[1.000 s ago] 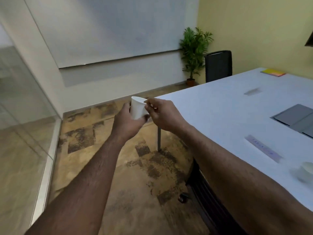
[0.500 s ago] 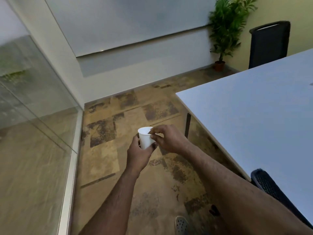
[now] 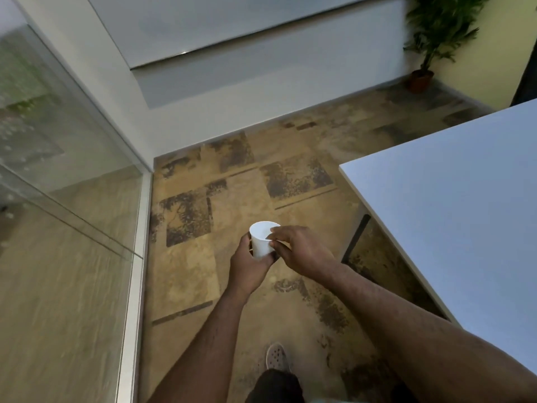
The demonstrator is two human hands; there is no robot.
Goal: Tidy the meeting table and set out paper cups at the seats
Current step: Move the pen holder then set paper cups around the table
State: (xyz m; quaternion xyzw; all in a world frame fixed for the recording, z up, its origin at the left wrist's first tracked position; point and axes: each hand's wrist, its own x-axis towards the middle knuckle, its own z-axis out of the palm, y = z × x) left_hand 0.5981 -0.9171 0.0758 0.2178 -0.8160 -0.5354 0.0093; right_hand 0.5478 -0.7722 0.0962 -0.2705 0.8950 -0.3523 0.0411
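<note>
A white paper cup is held upright in the air over the patterned floor, left of the meeting table. My left hand wraps the cup from below and behind. My right hand pinches the cup's rim and near side with fingertips. Whether it is one cup or a small stack I cannot tell. The white meeting table fills the right side, its near corner ahead and to the right of my hands. No cup shows on the visible part of the table.
A glass partition with a white frame runs along the left. A white wall closes the far side. A potted plant stands at the far right corner. A dark table leg drops under the table corner. My shoe is below.
The view has tilted down and swung left, so the table's items and the black chair have left the frame. Both hands keep the cup, now lower in the view.
</note>
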